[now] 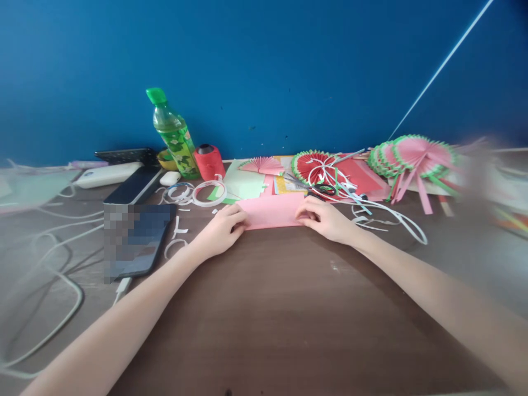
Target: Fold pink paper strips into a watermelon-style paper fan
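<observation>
A pink sheet of paper [272,210] lies flat on the brown table [264,308] in the middle. My left hand [220,230] pinches the sheet's left end with curled fingers. My right hand [325,219] grips its right end the same way. Both forearms reach in from the bottom corners. Just behind the sheet lie black-handled scissors [325,190] and pale green paper [243,184].
Pleated watermelon paper fans [313,165] and a stack of them [412,157] sit at the back right with loose white strips [388,217]. A green bottle [173,132], red thread spool [209,161], tape rolls [209,192], phones [138,239] and white cables [53,297] fill the left.
</observation>
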